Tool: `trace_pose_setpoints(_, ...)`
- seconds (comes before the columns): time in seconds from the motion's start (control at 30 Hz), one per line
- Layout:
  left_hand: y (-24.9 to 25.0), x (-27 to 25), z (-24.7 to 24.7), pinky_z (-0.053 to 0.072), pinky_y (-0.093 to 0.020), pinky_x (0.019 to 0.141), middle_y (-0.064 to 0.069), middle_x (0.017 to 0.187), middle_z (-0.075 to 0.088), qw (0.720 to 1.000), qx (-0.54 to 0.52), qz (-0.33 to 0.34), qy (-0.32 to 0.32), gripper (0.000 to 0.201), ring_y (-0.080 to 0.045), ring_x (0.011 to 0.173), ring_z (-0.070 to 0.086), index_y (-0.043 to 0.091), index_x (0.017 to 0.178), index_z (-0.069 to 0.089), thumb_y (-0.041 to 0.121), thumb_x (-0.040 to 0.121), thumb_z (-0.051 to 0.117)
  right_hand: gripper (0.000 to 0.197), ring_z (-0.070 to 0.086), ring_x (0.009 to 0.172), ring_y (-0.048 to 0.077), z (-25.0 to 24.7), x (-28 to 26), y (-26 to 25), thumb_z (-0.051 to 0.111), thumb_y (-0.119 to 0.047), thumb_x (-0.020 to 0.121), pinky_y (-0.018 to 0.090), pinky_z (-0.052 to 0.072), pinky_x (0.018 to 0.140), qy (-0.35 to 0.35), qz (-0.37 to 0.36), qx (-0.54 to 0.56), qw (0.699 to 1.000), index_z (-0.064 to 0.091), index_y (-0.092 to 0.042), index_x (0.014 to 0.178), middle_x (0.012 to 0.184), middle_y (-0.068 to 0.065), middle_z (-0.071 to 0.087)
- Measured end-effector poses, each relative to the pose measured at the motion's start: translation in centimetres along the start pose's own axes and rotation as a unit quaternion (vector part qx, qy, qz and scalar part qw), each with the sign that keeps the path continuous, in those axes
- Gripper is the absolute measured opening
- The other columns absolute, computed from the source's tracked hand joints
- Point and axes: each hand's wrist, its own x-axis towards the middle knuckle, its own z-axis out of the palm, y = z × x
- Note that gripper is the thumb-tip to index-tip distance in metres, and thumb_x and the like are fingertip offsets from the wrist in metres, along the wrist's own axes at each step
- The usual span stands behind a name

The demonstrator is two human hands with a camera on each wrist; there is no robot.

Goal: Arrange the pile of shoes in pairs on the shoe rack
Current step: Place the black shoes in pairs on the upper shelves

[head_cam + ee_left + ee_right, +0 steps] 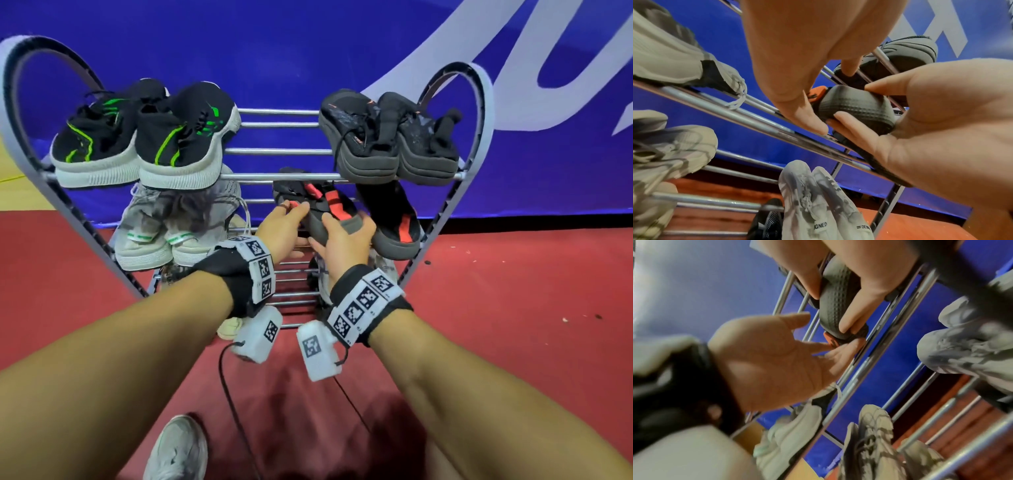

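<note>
A black shoe with red patches (334,205) lies on the middle shelf of the heart-shaped metal shoe rack (274,150), toe pointing away from me. My right hand (346,233) grips its ridged grey heel (855,105), thumb on one side and fingers on the other. My left hand (287,219) pinches the shoe's left side near a red tab (830,340). Its matching black-and-red shoe (397,226) sits just to the right on the same shelf. In the right wrist view my right hand (865,288) clasps the heel (834,305) and my left hand (766,361) reaches in from below.
The top shelf holds a black-and-green pair (144,137) at left and a dark grey pair (390,137) at right. A pale grey pair (171,222) fills the middle shelf's left. Another grey-white pair (818,203) stands lower down. A blue banner hangs behind, above red floor (513,308).
</note>
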Motion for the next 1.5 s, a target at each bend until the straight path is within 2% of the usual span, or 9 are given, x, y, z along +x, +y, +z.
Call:
trace_pose_setpoints(0.1,-1.3,0.8,0.6,0.059,-0.050,0.080,-0.016,0.118,0.067,0.999,0.032,0.016,0.026,0.057,-0.037,0.097,0.070,0.009,0.121,0.052,0.050,0.083,0.064,0.084,0.067,0.106,0.029,-0.8,0.0,1.0,0.072,-0.046,0.058,0.050,0.056,0.092,-0.029,-0.005,-0.142,0.989,0.030,-0.039,0.131,0.107,-0.004,0.058)
trace_pose_setpoints(0.23,-3.5,2.5,1.2,0.055,-0.047,0.091,-0.014,0.121,0.066,0.993,0.103,0.037,0.043,0.111,-0.033,0.104,0.067,0.011,0.143,0.040,0.067,0.051,0.064,0.078,0.070,0.099,0.032,-3.2,0.2,-0.2,0.060,-0.062,0.050,0.053,0.055,0.093,-0.066,0.013,-0.334,0.940,0.043,-0.035,0.121,0.104,0.002,0.068)
trace_pose_setpoints(0.37,-4.2,1.9,1.7,0.051,-0.037,0.094,-0.012,0.129,0.060,0.983,0.159,0.063,0.066,0.097,-0.030,0.110,0.062,0.013,0.153,0.028,0.055,0.074,0.067,0.048,0.067,0.094,0.024,-6.4,-0.3,-3.1,0.065,-0.041,0.081,0.040,0.053,0.090,-0.042,-0.095,-0.464,0.880,0.049,-0.032,0.126,0.095,-0.005,0.068)
trace_pose_setpoints(0.47,-4.6,1.6,2.2,0.048,-0.031,0.086,-0.009,0.128,0.059,0.976,0.175,0.088,0.093,0.090,-0.027,0.105,0.061,0.016,0.154,0.026,0.043,0.080,0.069,0.052,0.060,0.106,0.021,-8.7,0.2,-4.9,0.066,-0.035,0.083,0.038,0.050,0.093,0.024,-0.243,-0.515,0.821,0.051,-0.028,0.133,0.119,0.000,0.057)
trace_pose_setpoints(0.57,-4.5,1.3,2.8,0.038,-0.027,0.075,-0.007,0.113,0.065,0.974,0.172,0.088,0.116,0.049,-0.026,0.091,0.059,0.014,0.136,0.046,0.024,0.091,0.062,0.056,0.042,0.127,0.031,-10.4,2.1,-5.2,0.068,-0.033,0.082,0.038,0.039,0.105,0.043,-0.279,-0.566,0.775,0.053,-0.022,0.135,0.136,0.011,0.048)
trace_pose_setpoints(0.77,-3.6,1.8,3.5,0.040,-0.028,0.071,-0.002,0.117,0.067,0.965,0.213,0.098,0.119,0.064,-0.023,0.084,0.061,0.026,0.152,0.035,0.030,0.092,0.057,0.076,0.049,0.123,0.038,-11.4,4.7,-4.8,0.071,-0.045,0.081,0.043,0.048,0.097,0.025,-0.215,-0.606,0.766,0.038,-0.017,0.144,0.133,0.017,0.051)
trace_pose_setpoints(1.0,-2.6,3.3,5.9,0.047,-0.030,0.097,0.000,0.137,0.061,0.972,0.187,0.109,0.093,0.066,-0.026,0.118,0.062,0.021,0.150,0.042,0.026,0.088,0.063,0.077,0.053,0.121,0.040,-11.2,5.4,-4.6,0.072,-0.046,0.082,0.046,0.048,0.099,0.037,-0.225,-0.614,0.756,0.038,-0.017,0.144,0.129,0.017,0.057)
trace_pose_setpoints(1.37,-3.3,3.8,6.7,0.043,-0.028,0.074,-0.006,0.104,0.071,0.956,0.258,0.121,0.075,0.056,-0.024,0.085,0.062,0.021,0.146,0.041,0.031,0.092,0.057,0.073,0.041,0.134,0.043,-11.2,5.4,-4.5,0.064,-0.038,0.090,0.048,0.043,0.108,0.006,-0.207,-0.639,0.741,0.030,-0.025,0.153,0.148,0.020,0.037)
trace_pose_setpoints(1.5,-2.9,3.7,6.6,0.045,-0.025,0.064,-0.003,0.099,0.072,0.959,0.253,0.117,0.052,0.055,-0.023,0.085,0.067,0.026,0.140,0.045,0.034,0.088,0.061,0.069,0.040,0.129,0.044,-10.1,4.2,-5.3,0.057,-0.044,0.090,0.048,0.041,0.107,0.019,-0.252,-0.696,0.672,0.031,-0.032,0.153,0.139,0.026,0.044)
